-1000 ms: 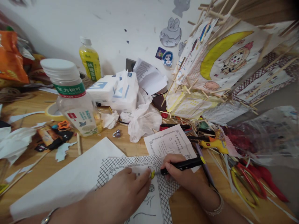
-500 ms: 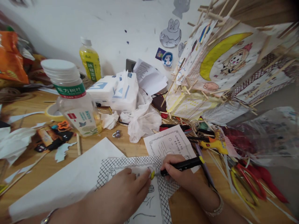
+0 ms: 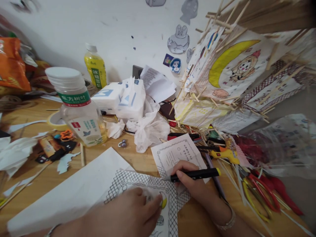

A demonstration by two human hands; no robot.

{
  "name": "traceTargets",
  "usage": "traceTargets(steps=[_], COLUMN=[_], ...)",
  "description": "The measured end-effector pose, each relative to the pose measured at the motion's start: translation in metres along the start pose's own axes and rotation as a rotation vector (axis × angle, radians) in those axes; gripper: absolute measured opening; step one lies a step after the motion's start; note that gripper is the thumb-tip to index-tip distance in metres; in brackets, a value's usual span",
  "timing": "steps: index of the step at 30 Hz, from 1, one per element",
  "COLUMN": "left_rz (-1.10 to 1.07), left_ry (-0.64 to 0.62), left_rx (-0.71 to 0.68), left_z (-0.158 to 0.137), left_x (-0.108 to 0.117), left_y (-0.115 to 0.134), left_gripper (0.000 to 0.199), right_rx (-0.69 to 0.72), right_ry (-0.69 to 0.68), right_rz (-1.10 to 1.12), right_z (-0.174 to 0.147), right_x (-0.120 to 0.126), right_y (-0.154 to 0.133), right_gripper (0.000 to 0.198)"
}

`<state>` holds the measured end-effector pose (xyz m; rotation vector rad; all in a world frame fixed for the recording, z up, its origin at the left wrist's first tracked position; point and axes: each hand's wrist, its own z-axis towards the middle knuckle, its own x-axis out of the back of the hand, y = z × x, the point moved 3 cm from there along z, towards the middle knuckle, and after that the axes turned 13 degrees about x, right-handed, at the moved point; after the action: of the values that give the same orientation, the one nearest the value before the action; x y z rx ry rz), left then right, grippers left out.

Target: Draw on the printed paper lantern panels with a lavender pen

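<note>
My right hand (image 3: 189,179) is closed around a black marker (image 3: 197,174) with a yellow end. The marker's tip points left, over the lattice border of a drawing sheet (image 3: 160,227); I cannot tell whether it touches the paper. My left hand (image 3: 130,207) lies on that sheet with its fingers stretched out and holds nothing. Beside its index fingertip shows a small yellow-coloured crescent (image 3: 164,202). Another bordered drawing (image 3: 170,151) with writing lies beyond my right hand, and a larger blank white sheet (image 3: 61,197) extends to the left.
A clear plastic bottle (image 3: 81,121) and a tissue pack (image 3: 130,102) stand behind the sheets. Paper lanterns with wooden sticks (image 3: 232,69) rise at the back right. Scissors (image 3: 259,194) and a yellow glue gun (image 3: 225,154) lie at the right, paper scraps (image 3: 67,161) at the left.
The marker's tip has moved from the yellow crescent up to the sheet's border. The drawing sheet has turned slightly and slid towards me, along with my left hand.
</note>
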<state>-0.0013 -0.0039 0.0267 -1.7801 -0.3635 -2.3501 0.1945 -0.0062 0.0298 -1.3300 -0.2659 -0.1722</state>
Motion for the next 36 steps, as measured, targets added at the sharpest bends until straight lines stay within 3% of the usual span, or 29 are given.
traceTargets(steps=[6,17,28,33,36], left_rz=[0.035,0.077,0.125,0.077,0.076], left_ry=[-0.021,0.003,0.011,0.037,0.030], left_rx=[0.039,0.098,0.086,0.123,0.137], left_z=[0.004,0.005,0.001,0.001,0.002], left_x=[0.002,-0.001,-0.010,-0.008,-0.006], left_y=[-0.003,-0.008,-0.011,-0.011,-0.011], left_gripper=[0.008,0.010,0.019,0.034,0.026], right_rx=[-0.013,0.022,0.110,0.137,0.132], right_ry=[0.004,0.020,-0.078,-0.090,-0.097], right_rz=[0.095,-0.021,-0.195,-0.234,-0.225], right_z=[-0.002,-0.002,0.004,0.004,0.004], right_x=[-0.002,0.001,-0.003,-0.004,-0.004], right_y=[0.001,0.005,0.003,-0.001,-0.001], right_gripper=[0.025,0.018,0.016,0.018,0.018])
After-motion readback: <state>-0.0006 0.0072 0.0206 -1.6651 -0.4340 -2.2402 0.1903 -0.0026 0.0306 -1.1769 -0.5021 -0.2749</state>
